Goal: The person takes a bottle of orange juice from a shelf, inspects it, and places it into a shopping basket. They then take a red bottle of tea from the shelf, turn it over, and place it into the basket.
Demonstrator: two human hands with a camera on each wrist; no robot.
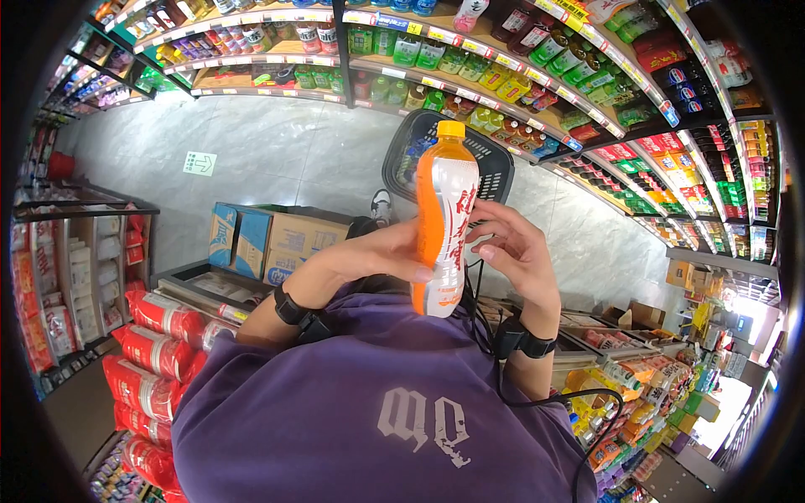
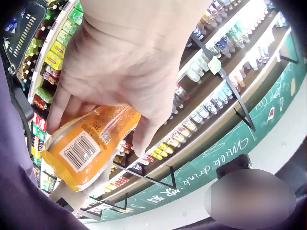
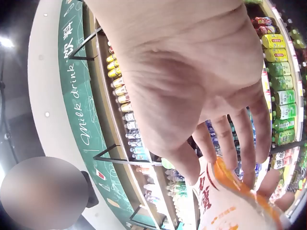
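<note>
Both hands hold up one drink bottle (image 1: 444, 210) in front of a purple shirt; it is orange and white with a yellow cap and stands nearly upright. My left hand (image 1: 402, 256) grips its lower body from the left. In the left wrist view the left hand (image 2: 120, 62) wraps its fingers over the bottle (image 2: 86, 143), whose barcode label shows. My right hand (image 1: 503, 243) holds it from the right, fingers curled round the side. From the right wrist camera the right hand (image 3: 201, 86) has its fingertips on the bottle (image 3: 225, 201).
A black shopping basket (image 1: 495, 168) shows behind the bottle over the grey floor (image 1: 277, 159). Drink shelves (image 1: 520, 75) curve round the top and right. Cardboard boxes (image 1: 277, 239) and red bags (image 1: 159, 335) stand at the left.
</note>
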